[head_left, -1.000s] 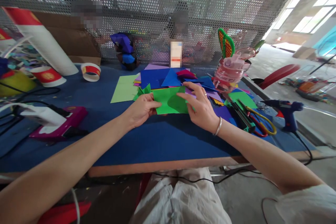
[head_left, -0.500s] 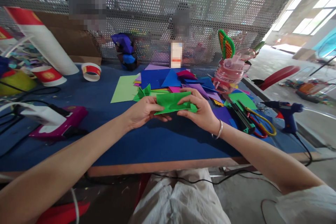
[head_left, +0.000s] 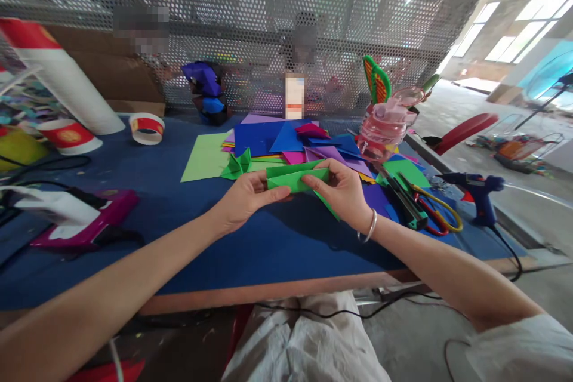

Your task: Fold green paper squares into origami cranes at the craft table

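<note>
A sheet of green paper [head_left: 290,180], partly folded along its length, is held above the blue table. My left hand [head_left: 248,196] grips its left end, thumb along the front and fingers mostly hidden behind. At the other end, my right hand [head_left: 342,189] pinches the paper with the thumb pressed on the front flap. Just behind my left hand lies a folded green paper piece [head_left: 238,163]. Another strip of green paper pokes out below my right hand; how it joins the sheet is hidden.
Coloured paper sheets [head_left: 255,138] are piled behind my hands. To the right are a pink bottle [head_left: 384,128], a cutter knife [head_left: 405,200], scissors [head_left: 436,212] and a glue gun [head_left: 481,191]. A purple power strip [head_left: 111,215] and paper cups [head_left: 147,129] stand left, before a perforated metal screen [head_left: 250,24].
The front edge of the green paper has turned upward, forming a long fold. Both thumbs now press on its front. The view has shifted slightly.
</note>
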`<move>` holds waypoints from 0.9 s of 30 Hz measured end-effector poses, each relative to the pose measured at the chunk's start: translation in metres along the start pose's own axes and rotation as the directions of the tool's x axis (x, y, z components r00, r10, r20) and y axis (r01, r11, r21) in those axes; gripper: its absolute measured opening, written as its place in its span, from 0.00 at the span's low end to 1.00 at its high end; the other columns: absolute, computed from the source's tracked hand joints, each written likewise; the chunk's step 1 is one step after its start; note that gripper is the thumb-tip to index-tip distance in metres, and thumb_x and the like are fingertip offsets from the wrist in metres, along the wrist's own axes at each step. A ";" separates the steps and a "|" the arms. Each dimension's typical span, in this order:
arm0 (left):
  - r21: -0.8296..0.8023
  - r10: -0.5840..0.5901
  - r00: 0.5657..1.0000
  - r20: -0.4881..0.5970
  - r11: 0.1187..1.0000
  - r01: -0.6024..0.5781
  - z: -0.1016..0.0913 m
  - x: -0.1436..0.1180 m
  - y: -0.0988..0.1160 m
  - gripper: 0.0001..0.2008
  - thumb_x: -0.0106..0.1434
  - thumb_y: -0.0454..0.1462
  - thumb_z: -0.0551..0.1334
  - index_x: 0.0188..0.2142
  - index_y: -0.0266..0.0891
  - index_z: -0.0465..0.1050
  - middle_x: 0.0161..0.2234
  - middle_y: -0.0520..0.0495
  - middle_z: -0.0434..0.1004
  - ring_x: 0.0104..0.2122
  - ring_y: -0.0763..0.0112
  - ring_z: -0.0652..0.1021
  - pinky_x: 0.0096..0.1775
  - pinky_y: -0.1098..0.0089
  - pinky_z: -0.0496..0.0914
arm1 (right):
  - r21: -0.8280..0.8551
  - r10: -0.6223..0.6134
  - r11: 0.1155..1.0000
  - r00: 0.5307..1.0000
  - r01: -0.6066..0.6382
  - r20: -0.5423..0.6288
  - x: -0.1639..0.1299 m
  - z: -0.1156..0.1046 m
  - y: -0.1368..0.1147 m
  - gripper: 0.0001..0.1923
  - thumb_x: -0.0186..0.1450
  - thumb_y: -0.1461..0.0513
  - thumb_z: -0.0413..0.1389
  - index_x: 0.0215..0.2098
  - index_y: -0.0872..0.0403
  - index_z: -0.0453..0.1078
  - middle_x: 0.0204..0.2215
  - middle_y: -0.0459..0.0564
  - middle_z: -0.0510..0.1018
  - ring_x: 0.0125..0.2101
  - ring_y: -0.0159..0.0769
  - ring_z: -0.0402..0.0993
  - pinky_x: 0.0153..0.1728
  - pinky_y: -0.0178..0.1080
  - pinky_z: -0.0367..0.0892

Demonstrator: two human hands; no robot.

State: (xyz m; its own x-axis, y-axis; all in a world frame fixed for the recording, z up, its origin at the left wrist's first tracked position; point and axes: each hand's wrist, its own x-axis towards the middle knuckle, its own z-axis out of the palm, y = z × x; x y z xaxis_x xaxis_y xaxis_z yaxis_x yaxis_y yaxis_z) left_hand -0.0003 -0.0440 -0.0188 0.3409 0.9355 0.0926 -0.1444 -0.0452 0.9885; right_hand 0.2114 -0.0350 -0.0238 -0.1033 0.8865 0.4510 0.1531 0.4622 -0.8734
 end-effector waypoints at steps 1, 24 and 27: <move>0.015 0.013 1.000 -0.006 1.000 -0.013 0.001 0.000 0.000 0.23 0.48 0.47 0.80 0.41 0.39 0.84 0.42 0.44 0.87 0.42 0.58 0.84 0.52 0.57 0.78 | -0.005 -0.004 1.000 1.000 0.004 0.002 -0.001 0.000 -0.001 0.18 0.58 0.47 0.67 0.32 0.51 0.70 0.24 0.42 0.72 0.26 0.31 0.64 0.27 0.36 0.64; 0.009 0.047 0.999 -0.001 0.999 -0.047 -0.004 0.004 -0.001 0.14 0.50 0.45 0.80 0.32 0.39 0.85 0.34 0.46 0.87 0.33 0.67 0.83 0.42 0.68 0.79 | 0.170 0.103 0.978 0.988 -0.121 0.111 0.001 0.005 -0.008 0.22 0.51 0.47 0.72 0.27 0.53 0.72 0.22 0.40 0.70 0.24 0.28 0.62 0.27 0.34 0.62; 0.009 0.045 0.999 0.006 0.999 -0.045 -0.004 0.004 0.000 0.15 0.50 0.45 0.79 0.34 0.41 0.86 0.35 0.47 0.87 0.33 0.68 0.83 0.42 0.68 0.79 | 0.168 0.102 0.979 0.989 -0.119 0.107 0.001 0.005 -0.009 0.24 0.51 0.46 0.72 0.24 0.53 0.69 0.20 0.39 0.66 0.22 0.26 0.57 0.25 0.33 0.58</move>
State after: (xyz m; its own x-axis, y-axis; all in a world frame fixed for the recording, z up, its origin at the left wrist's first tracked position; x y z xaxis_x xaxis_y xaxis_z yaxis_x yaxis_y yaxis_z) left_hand -0.0028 -0.0393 -0.0185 0.3400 0.9303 0.1379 -0.1510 -0.0908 0.9844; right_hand 0.2052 -0.0383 -0.0167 -0.1917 0.9216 0.3374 -0.0034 0.3432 -0.9393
